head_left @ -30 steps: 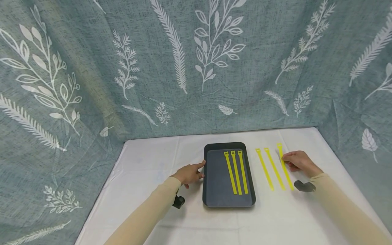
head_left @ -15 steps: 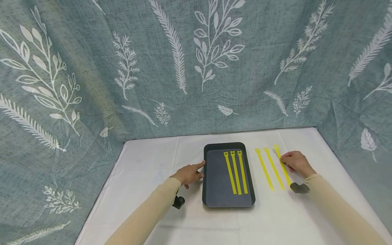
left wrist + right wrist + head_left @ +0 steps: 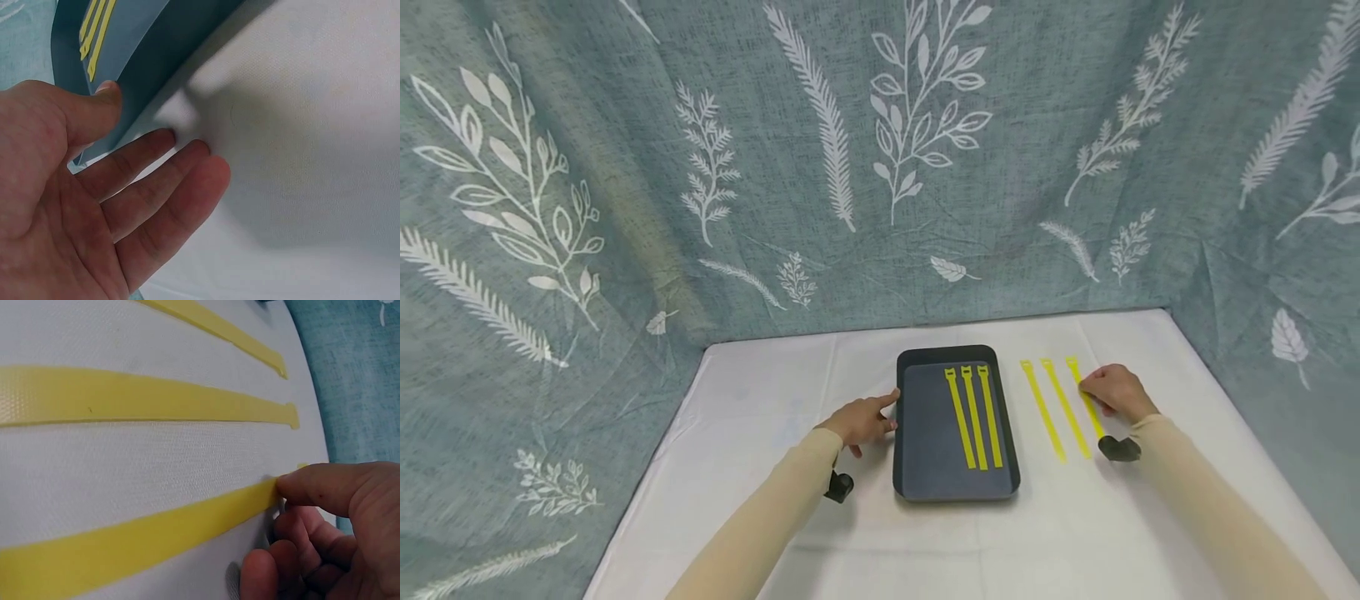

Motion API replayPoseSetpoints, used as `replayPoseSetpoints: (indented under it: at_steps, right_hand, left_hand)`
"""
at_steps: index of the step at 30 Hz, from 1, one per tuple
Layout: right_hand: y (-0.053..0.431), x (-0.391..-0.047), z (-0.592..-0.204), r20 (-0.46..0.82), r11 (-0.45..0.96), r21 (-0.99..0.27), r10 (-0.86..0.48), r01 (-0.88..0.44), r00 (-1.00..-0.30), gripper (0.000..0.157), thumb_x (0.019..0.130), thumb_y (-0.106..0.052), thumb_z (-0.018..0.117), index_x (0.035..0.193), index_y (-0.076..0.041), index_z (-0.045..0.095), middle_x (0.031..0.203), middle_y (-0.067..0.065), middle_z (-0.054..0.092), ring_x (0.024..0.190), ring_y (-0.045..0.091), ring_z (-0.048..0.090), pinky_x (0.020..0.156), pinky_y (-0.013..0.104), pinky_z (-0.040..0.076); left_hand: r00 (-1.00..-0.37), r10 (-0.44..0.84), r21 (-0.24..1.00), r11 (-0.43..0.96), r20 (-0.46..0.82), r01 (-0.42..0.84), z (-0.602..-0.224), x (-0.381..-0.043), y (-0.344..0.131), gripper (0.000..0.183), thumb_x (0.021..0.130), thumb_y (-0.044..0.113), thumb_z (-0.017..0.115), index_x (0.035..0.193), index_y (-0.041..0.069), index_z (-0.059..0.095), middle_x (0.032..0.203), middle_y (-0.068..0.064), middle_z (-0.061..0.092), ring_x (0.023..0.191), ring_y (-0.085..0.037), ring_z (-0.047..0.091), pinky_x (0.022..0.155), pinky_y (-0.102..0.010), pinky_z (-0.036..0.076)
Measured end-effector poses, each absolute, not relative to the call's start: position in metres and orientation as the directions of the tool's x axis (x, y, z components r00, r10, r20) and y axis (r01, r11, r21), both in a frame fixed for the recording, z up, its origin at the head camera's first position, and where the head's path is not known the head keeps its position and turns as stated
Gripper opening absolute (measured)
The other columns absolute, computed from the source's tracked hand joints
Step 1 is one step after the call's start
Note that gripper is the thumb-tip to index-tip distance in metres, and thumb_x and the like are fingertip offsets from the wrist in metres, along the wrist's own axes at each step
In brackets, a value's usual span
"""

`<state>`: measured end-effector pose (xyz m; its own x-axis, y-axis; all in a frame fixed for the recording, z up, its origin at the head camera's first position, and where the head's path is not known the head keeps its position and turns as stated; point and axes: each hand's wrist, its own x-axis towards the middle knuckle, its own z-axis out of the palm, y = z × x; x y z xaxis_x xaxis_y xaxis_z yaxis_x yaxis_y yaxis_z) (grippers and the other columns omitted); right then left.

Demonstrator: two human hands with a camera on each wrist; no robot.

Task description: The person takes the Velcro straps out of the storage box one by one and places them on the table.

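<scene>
A dark grey tray (image 3: 925, 487) stands mid-table with three yellow cable ties (image 3: 977, 417) lying lengthwise in its right half. At its left wall, my left hand (image 3: 859, 423) touches the rim with extended fingers; the left wrist view shows the thumb (image 3: 103, 112) by the tray wall and the other fingers loosely straight. Right of the tray, two more yellow cable ties (image 3: 1043, 408) lie side by side on the cloth. Beside them my right hand (image 3: 1116, 390) pinches the rightmost yellow cable tie (image 3: 144, 540) near its slotted head, between thumb and fingers. Its head is mostly hidden in the right wrist view.
A white cloth (image 3: 760, 392) covers the table. Green-grey curtains (image 3: 850, 275) with white leaf prints rise behind it and at both sides. A black wrist camera (image 3: 1118, 448) hangs under the right wrist, over the pinched tie's lower end.
My right hand has moved slightly left with the pinched cable tie, bringing it nearer to the other two and more parallel to them. The left hand stays at the tray.
</scene>
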<state>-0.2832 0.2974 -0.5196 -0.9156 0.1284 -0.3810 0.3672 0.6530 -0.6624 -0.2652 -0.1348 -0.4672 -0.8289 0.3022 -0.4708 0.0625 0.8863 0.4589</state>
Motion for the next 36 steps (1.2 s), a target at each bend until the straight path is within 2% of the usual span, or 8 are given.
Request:
replayPoseSetpoints:
  at_steps: [4, 12, 23, 36]
  right_hand:
    - [0.295, -0.285, -0.522, -0.396, 0.656, -0.648, 0.143, 0.387, -0.907, 0.037, 0.094, -0.024, 0.057, 0.11, 0.008, 0.062, 0.064, -0.001, 0.051, 0.053, 0.011, 0.05, 0.056, 0.027, 0.045]
    - [0.294, -0.289, -0.523, -0.391, 0.657, -0.665, 0.101, 0.356, -0.915, 0.033, 0.097, -0.034, 0.052, 0.089, -0.003, 0.059, 0.059, -0.003, 0.048, 0.052, 0.012, 0.049, 0.057, 0.029, 0.042]
    - [0.297, -0.289, -0.516, -0.394, 0.657, -0.668, 0.088, 0.351, -0.915, 0.037, 0.099, -0.035, 0.05, 0.103, 0.002, 0.058, 0.064, -0.001, 0.049, 0.054, 0.011, 0.049, 0.057, 0.028, 0.043]
    - [0.304, -0.291, -0.52, -0.413, 0.661, -0.668, 0.053, 0.342, -0.909, 0.035, 0.099, -0.034, 0.05, 0.1, 0.0, 0.057, 0.061, -0.003, 0.047, 0.053, 0.011, 0.047, 0.058, 0.028, 0.042]
  left_hand:
    - [-0.83, 0.299, 0.453, 0.889, -0.471, 0.064, -0.468, -0.266, -0.136, 0.063, 0.105, 0.028, 0.058, 0.161, 0.03, 0.03, 0.137, -0.013, 0.065, 0.104, -0.024, 0.065, 0.059, -0.035, 0.059]
    - [-0.825, 0.298, 0.447, 0.892, -0.48, 0.062, -0.468, -0.267, -0.138, 0.063, 0.105, 0.029, 0.058, 0.161, 0.031, 0.029, 0.139, -0.013, 0.064, 0.107, -0.024, 0.065, 0.058, -0.034, 0.058]
    - [-0.822, 0.314, 0.459, 0.885, -0.474, 0.073, -0.466, -0.27, -0.136, 0.063, 0.106, 0.027, 0.056, 0.162, 0.029, 0.027, 0.139, -0.014, 0.064, 0.111, -0.025, 0.065, 0.058, -0.035, 0.059]
    - [-0.819, 0.311, 0.448, 0.891, -0.482, 0.075, -0.466, -0.268, -0.133, 0.064, 0.105, 0.029, 0.057, 0.162, 0.03, 0.027, 0.141, -0.013, 0.063, 0.115, -0.026, 0.065, 0.058, -0.034, 0.059]
